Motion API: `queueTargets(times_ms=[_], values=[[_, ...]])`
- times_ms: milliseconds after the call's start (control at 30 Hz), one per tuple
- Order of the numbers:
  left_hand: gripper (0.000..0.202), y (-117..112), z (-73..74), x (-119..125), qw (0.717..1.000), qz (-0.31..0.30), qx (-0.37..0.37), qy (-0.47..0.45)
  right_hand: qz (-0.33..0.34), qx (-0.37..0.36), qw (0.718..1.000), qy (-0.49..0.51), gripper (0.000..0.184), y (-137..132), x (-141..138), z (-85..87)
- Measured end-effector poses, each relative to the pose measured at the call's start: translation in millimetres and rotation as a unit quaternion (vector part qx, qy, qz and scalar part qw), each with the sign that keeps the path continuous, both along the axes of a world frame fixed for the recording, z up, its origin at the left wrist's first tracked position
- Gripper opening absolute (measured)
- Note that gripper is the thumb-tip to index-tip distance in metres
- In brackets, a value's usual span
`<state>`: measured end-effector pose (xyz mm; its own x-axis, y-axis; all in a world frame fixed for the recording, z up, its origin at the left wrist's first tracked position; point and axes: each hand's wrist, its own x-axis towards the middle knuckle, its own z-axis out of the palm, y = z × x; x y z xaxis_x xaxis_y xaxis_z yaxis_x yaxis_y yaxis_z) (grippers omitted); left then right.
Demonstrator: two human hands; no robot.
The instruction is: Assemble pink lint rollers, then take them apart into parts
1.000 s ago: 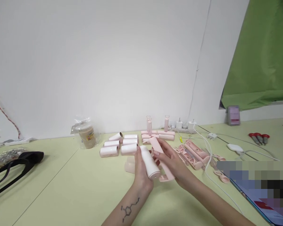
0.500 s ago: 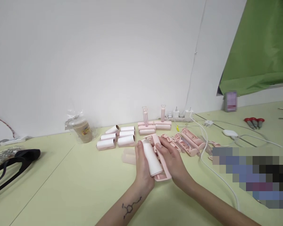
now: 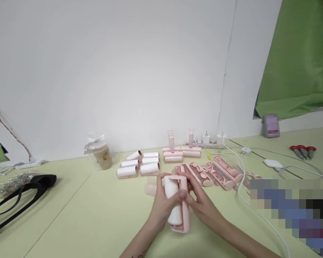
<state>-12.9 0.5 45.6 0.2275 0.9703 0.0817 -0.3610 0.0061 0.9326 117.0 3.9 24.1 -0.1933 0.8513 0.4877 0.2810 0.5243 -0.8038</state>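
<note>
Between my hands is a lint roller, its white sticky roll point(image 3: 174, 215) lying against a pink holder point(image 3: 186, 216), both tilted nearly upright. My left hand point(image 3: 160, 205) wraps the white roll from the left, thumb reaching across its front. From the right, my right hand point(image 3: 199, 200) grips the pink holder, its thumb near the left thumb. The inner side of the holder is mostly hidden, so I cannot tell whether the roll is fully seated. Just beyond my hands lie several pink lint roller holders and cases point(image 3: 218, 175).
Several white rolls point(image 3: 150, 168) lie left of centre. Pink lint rollers point(image 3: 182, 154) stand by the wall near a power strip point(image 3: 212, 146). A bagged drink cup point(image 3: 103, 156), a black strap point(image 3: 37, 182), a white cable point(image 3: 269, 222) and red-handled tools point(image 3: 303, 148) are around.
The white roll and pink holder have turned more upright and sit closer together. My left thumb has come across the front. The whole view has shifted, moving the table's things right and down.
</note>
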Motion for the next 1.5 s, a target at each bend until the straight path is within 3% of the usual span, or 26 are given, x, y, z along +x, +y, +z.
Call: queueTargets(times_ms=[133, 233, 300, 400, 500, 600, 700, 767, 900, 1100, 1333, 1433, 1500], values=[[0.062, -6, -9.0, -20, 0.987, -0.095, 0.022, 0.131, 0.097, -0.047, 0.984, -0.139, 0.025, -3, 24, 10.0], [0.066, -10, -19.4, -25, 0.97, -0.101, 0.066, 0.212, 0.141, -0.09, 0.968, -0.189, 0.017, -7, 35, 14.5], [0.065, -12, -23.5, -25, 0.952, -0.095, 0.089, 0.276, 0.141, -0.107, 0.96, -0.219, 0.025, -10, 37, 15.5], [0.068, -11, -24.1, -22, 0.903, -0.104, 0.112, 0.401, 0.09, -0.087, 0.941, -0.314, 0.033, -17, 36, 17.4], [0.074, -12, -23.4, -20, 0.841, -0.139, 0.147, 0.502, 0.051, -0.03, 0.901, -0.431, 0.016, -25, 33, 20.0], [0.071, -17, -24.4, -18, 0.789, -0.183, 0.192, 0.555, 0.062, -0.012, 0.87, -0.489, 0.011, -35, 31, 20.7], [0.079, -23, -24.2, -18, 0.766, -0.194, 0.215, 0.574, 0.081, -0.024, 0.865, -0.494, 0.012, -41, 31, 20.2], [0.083, -25, -23.4, -18, 0.763, -0.197, 0.22, 0.575, 0.097, -0.035, 0.87, -0.482, 0.011, -42, 31, 20.4], [0.064, -26, -25.6, -19, 0.764, -0.21, 0.21, 0.573, 0.129, -0.061, 0.878, -0.457, 0.014, -39, 32, 19.8], [0.061, -24, -33.0, -20, 0.776, -0.197, 0.205, 0.563, 0.136, -0.07, 0.88, -0.45, 0.013, -34, 33, 14.7], [0.061, -24, -26.6, -19, 0.762, -0.198, 0.214, 0.578, 0.159, -0.096, 0.895, -0.407, 0.011, -27, 36, 10.2], [0.066, -22, -27.1, -23, 0.784, -0.186, 0.212, 0.553, 0.142, -0.132, 0.898, -0.394, 0.005, -23, 44, 17.1], [0.07, -19, -29.9, -26, 0.813, -0.158, 0.186, 0.529, 0.121, -0.157, 0.909, -0.367, 0.023, -21, 49, 20.9]])
